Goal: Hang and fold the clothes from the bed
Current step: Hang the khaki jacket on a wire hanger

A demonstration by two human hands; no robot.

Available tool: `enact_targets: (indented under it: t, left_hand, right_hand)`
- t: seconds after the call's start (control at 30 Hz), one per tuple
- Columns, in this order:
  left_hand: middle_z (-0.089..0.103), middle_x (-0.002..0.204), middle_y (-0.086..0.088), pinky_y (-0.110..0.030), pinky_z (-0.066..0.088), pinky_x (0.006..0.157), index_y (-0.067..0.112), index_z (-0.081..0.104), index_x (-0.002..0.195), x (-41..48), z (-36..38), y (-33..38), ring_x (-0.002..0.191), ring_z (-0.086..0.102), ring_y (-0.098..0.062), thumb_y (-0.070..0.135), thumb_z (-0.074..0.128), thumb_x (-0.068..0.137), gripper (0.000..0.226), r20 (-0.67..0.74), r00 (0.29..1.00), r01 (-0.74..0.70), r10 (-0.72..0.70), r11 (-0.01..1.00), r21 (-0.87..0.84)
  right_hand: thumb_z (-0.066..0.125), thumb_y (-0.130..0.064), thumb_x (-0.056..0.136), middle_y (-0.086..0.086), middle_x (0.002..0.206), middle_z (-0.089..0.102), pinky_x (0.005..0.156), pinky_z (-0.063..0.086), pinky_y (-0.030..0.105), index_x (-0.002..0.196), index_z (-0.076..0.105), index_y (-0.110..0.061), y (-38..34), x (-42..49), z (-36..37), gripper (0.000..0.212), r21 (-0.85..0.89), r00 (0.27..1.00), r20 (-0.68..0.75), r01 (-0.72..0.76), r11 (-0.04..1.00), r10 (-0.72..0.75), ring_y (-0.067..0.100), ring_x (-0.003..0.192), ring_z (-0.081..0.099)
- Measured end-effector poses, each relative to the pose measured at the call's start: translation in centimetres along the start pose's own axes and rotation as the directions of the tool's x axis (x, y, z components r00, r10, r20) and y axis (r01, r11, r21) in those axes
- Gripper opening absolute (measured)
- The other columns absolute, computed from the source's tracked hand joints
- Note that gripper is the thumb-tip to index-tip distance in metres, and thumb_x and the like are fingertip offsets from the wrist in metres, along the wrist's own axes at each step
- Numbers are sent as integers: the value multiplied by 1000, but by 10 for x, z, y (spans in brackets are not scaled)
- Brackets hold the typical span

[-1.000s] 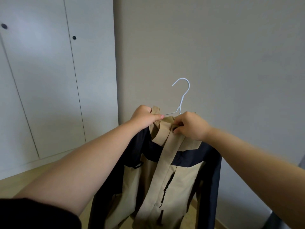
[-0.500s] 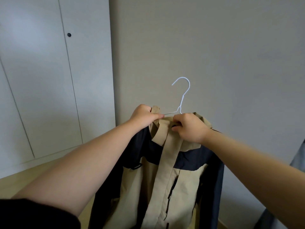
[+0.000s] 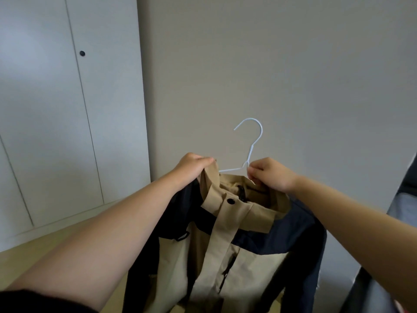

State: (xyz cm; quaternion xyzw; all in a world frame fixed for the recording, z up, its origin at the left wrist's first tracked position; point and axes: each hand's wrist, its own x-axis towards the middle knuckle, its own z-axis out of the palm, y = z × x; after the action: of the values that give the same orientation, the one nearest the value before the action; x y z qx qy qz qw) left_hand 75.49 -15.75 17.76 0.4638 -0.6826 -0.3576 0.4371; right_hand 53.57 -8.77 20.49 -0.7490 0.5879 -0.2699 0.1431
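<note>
Right now the left hand point(image 3: 191, 164) is gripping the left edge of the collar point(image 3: 225, 190), and the right hand point(image 3: 270, 175) is pinching the white wire hanger point(image 3: 250, 150) at its neck. The beige-and-navy jacket point(image 3: 225, 256) is hanging below both hands, with the hook poking up between them.

Risk: the thin wire is looking weak for this jacket, so a shoulder may be sliding off if the hanger tilts or a grip loosens.

The wardrobe doors point(image 3: 56, 109) are standing closed beyond the left hand, likely blocking the rail. A dark object point(image 3: 406, 188) is sitting past the right hand; cannot tell what.
</note>
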Motion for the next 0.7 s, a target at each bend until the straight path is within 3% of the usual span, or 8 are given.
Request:
enact_targets:
  t: [0.1,0.2,0.33,0.47,0.5,0.57,0.63,0.7]
  left_hand:
    - [63,58,-3,-26,46,63,11,62,57,6,-9,11,59,61,-16,11,56,80,24,-73,984,163,-165,986,-26]
    - [62,61,-4,-26,47,65,10,58,55,12,-27,21,67,61,-21,9,49,80,26,-258,959,149,-112,981,125]
    - [68,78,-13,-36,53,78,2,67,75,8,-17,33,80,65,-30,30,52,89,35,-77,995,-14,55,890,455]
    - [62,63,-1,-26,46,63,11,64,67,5,4,38,62,58,-17,52,57,85,45,50,992,60,-113,795,604]
    - [60,63,2,-25,45,62,13,62,68,6,7,37,61,57,-14,46,61,86,37,79,980,111,-183,832,544]
    - [60,72,0,-27,46,68,13,60,76,5,12,36,66,57,-14,28,63,89,21,178,923,308,-341,933,187]
    - [60,78,-2,-25,46,67,12,59,81,5,12,34,70,56,-15,21,58,93,15,302,856,486,-420,852,-195]
    - [64,69,-1,-20,46,61,14,60,80,5,9,27,66,58,-12,16,50,97,20,314,825,558,-470,761,-330]
  right_hand:
    - [45,-12,97,-1,52,47,51,35,16,56,49,-17,4,-4,7,41,29,998,-69,1,1000,1,11,50,40]
    - [48,-5,93,-2,49,44,45,31,14,53,48,-17,8,-7,13,41,37,983,-181,2,999,4,10,48,37]
    - [50,-4,90,-1,52,43,48,31,19,53,49,-20,11,-4,15,40,5,972,-233,7,1000,-5,13,52,38]
    - [51,-8,91,-3,52,45,47,30,18,54,49,-21,9,-3,14,40,-60,968,-249,29,998,-43,12,52,41]
    - [51,-9,91,-3,52,45,47,30,18,54,49,-22,9,-5,13,40,-78,967,-251,32,996,-51,11,51,41]
    - [51,-9,92,-3,52,46,48,31,19,54,48,-22,10,-8,11,40,-100,965,-255,33,994,-58,10,52,42]
    - [52,-10,92,-4,52,45,48,30,17,54,49,-22,13,-12,6,40,-92,963,-262,36,995,-59,9,53,41]
    - [53,-10,92,-5,51,45,49,32,15,53,49,-22,14,-14,0,41,-73,961,-268,49,996,-66,8,52,41]
